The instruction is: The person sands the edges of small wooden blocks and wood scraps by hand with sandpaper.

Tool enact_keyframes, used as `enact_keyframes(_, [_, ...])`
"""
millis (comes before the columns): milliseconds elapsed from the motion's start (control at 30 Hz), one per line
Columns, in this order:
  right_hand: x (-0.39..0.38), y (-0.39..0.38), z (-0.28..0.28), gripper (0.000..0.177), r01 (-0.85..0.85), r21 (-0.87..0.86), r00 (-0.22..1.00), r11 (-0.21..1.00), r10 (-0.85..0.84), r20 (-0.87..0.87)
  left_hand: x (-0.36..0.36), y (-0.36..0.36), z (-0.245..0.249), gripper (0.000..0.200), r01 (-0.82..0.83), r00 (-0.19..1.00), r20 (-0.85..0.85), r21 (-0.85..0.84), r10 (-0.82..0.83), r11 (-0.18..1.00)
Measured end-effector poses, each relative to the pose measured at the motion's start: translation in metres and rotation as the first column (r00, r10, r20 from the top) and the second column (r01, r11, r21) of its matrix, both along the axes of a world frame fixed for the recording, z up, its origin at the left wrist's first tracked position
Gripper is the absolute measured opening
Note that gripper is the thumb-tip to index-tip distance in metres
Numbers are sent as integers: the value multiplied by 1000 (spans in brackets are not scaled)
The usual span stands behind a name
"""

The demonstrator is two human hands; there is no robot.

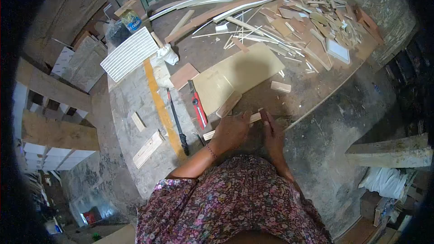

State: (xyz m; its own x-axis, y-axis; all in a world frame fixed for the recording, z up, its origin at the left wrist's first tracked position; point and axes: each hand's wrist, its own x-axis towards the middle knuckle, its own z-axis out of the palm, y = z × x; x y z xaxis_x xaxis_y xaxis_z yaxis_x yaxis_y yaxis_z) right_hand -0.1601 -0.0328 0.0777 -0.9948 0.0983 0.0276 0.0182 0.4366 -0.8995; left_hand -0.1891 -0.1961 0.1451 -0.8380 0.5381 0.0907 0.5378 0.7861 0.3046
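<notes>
At the table's near edge, my left hand is closed around a small wood strip, whose pale end shows between my hands. My right hand pinches the strip's other end. A wooden block lies just beyond my left hand, against a tan board. Left of the hands are a red utility knife and a dark thin tool. Another small wood piece shows beside my left hand. A short block sits beyond my right hand.
Wood scraps and thin sticks pile up at the far right. A white slatted panel, a white cloth bundle and a bottle are at the far left. Wood pieces lie at the near left.
</notes>
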Motion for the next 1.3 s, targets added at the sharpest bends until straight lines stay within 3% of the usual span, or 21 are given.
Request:
enact_keyframes(67, [-1,1,-8,39,2,-13,1000,1000,-2,0,0,-1,6,26,6,998,61,6,-7,1000])
enact_keyframes(133, [-12,2,-8,38,10,35,998,999,-12,69,8,2,4,27,15,999,-31,30,-14,999])
enact_keyframes(233, [-13,-6,11,37,49,-42,989,998,-43,139,7,0,-1,26,-21,995,-100,3,21,1000])
enact_keyframes(333, [-2,-9,12,37,-31,-174,992,984,9,-124,3,-3,-4,28,-61,994,-93,-31,58,998])
enact_keyframes(433, [-7,-7,24,37,-68,-133,997,989,62,-51,7,0,-2,30,-43,996,-75,6,44,999])
enact_keyframes(500, [-23,7,-19,38,-80,115,997,990,81,-10,13,6,-3,30,-47,997,-68,27,49,999])
enact_keyframes(567, [-53,19,-25,39,-96,321,992,942,116,-45,22,16,-9,31,-73,993,-93,19,74,997])
enact_keyframes(600, [-61,21,-20,39,-108,403,986,909,148,-69,21,20,-9,30,-76,990,-107,93,86,993])
enact_keyframes(633, [-65,24,-18,40,-125,480,980,868,183,-77,18,23,-10,32,-129,991,-15,78,131,989])
enact_keyframes(700, [-82,36,-24,42,-149,395,978,906,195,-78,21,31,-9,36,-232,955,198,39,220,972])
enact_keyframes(733, [-92,37,-22,44,-159,349,977,924,199,-82,21,34,-18,36,-209,976,78,77,203,975])
enact_keyframes(800, [-102,40,-2,43,-171,517,975,839,219,-32,18,40,-42,35,-153,969,-174,136,175,979])
enact_keyframes(900, [-115,43,-3,42,-125,668,967,734,241,-83,27,63,-41,35,-259,966,-2,64,259,964])
enact_keyframes(1100, [-132,14,3,37,-74,860,890,506,422,-172,46,77,-63,40,-300,954,-3,-36,300,953])
enact_keyframes(1200, [-137,-3,9,37,-161,902,863,401,501,-68,54,74,-65,42,-298,953,83,67,293,952])
enact_keyframes(1267, [-142,-10,11,37,-249,916,875,314,479,74,58,72,-62,44,-345,937,-4,137,349,929])
enact_keyframes(1300, [-144,-10,11,36,-205,935,873,290,486,40,61,71,-58,45,-361,926,-46,174,374,916])
